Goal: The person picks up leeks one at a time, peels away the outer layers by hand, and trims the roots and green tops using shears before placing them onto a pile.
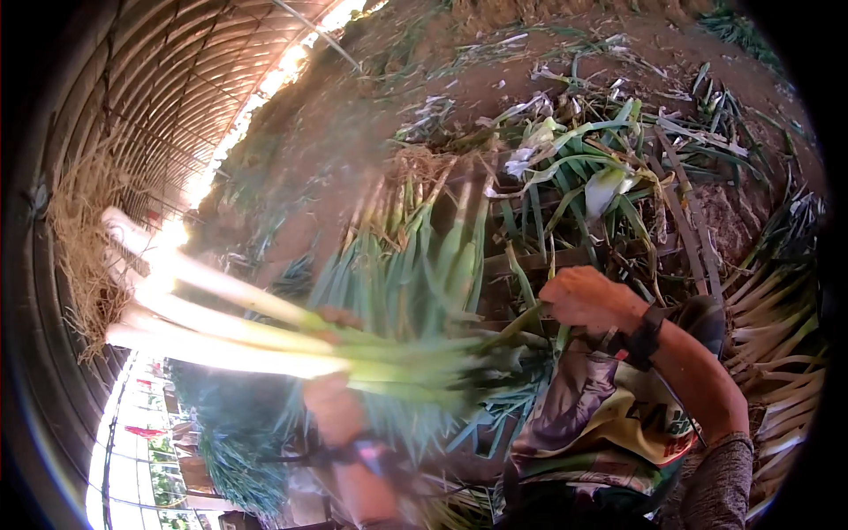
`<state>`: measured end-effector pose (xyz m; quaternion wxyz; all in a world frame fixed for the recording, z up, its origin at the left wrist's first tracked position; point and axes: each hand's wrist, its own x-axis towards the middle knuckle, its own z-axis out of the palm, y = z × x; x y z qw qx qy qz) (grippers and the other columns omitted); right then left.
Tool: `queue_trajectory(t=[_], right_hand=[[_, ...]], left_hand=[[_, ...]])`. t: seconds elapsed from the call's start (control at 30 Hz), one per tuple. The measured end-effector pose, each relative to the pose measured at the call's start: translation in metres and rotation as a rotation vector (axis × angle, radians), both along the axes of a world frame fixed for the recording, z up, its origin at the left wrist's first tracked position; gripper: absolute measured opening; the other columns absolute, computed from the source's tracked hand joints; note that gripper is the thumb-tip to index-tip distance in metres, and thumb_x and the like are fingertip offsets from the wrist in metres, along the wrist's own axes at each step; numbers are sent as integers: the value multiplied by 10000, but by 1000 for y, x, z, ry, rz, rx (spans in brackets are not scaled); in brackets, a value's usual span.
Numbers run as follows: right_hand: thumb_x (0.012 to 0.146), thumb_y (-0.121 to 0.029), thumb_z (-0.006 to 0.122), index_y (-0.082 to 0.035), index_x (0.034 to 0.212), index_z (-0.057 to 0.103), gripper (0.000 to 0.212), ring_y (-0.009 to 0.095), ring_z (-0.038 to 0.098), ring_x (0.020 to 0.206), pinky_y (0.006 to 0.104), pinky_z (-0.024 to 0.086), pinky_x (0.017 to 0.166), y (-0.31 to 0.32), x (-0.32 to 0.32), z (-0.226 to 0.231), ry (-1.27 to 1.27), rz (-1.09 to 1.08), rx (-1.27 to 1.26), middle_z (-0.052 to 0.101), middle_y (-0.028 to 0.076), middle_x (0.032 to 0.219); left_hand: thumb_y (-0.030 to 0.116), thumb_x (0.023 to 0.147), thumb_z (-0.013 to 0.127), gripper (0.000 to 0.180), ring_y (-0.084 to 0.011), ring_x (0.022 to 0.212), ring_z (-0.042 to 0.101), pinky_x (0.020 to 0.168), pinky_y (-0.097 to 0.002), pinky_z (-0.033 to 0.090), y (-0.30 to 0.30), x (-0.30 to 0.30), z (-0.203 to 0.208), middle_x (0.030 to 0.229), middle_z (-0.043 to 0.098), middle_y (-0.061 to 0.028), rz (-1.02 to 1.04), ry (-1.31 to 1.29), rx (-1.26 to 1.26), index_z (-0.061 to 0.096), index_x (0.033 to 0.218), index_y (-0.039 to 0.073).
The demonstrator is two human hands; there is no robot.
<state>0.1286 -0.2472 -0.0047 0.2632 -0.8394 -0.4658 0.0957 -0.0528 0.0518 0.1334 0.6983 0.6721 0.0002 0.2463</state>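
White leek stalks [238, 350] lie crosswise in the left hand [334, 408], roots [84, 238] leftward.

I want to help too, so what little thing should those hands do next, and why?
Perhaps the right hand should gently pull the leaf away: it seems to grip that leaf, which stretches toward the bunch of green onions, and the blurred left hand holds the bunch.

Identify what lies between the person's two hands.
In the head view, green leaves of the held stalks stretch between left hand and right hand.
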Motion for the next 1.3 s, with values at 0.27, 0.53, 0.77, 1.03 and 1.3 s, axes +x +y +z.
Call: queue_trajectory(t=[0.27, 0.53, 0.77, 1.03, 1.3], right_hand=[[887, -181, 539, -38, 895, 633, 172, 260, 615, 657, 408, 516, 579, -57, 91, 0, 17, -357, 28, 635, 96, 729], [927, -111, 551, 6, 1377, 429, 480, 207, 652, 573, 293, 537, 447, -27, 92, 123, -454, -711, -256, 647, 139, 771], [891, -85, 592, -30, 1359, 510, 479, 346, 659, 948, 424, 576, 847, 68, -48, 19, 72, 401, 410, 627, 218, 1142], [708, 34, 606, -8, 833, 626, 134, 317, 666, 728, 398, 558, 634, 2, 38, 0, -475, 24, 243, 644, 143, 788], [778, 55, 608, 2, 1140, 559, 369, 327, 667, 912, 442, 549, 805, -59, 70, 80, -416, -461, -36, 652, 155, 911]], left_hand=[[239, 651, 773, 434, -250, 1167, 447, 1046, -443, 371, 53, -21, 19, 1261, 442, -92, -94, -167, -107, 636, 1036, 90], [345, 610, 832, 417, -212, 1036, 410, 938, -429, 358, 46, -27, 6, 1153, 404, -43, -195, -236, -9, 523, 819, 160], [375, 537, 870, 451, -186, 967, 409, 880, -420, 352, -9, -13, 8, 1092, 394, -26, -245, -331, -8, 540, 781, 189], [349, 599, 880, 443, -190, 1016, 427, 945, -458, 378, 8, -24, 23, 1110, 403, -30, -318, -383, -1, 552, 830, 163], [232, 691, 776, 823, -296, 1039, 622, 891, -446, 562, 35, -33, 41, 1170, 594, -173, 276, -109, 148, 413, 1379, -38]])
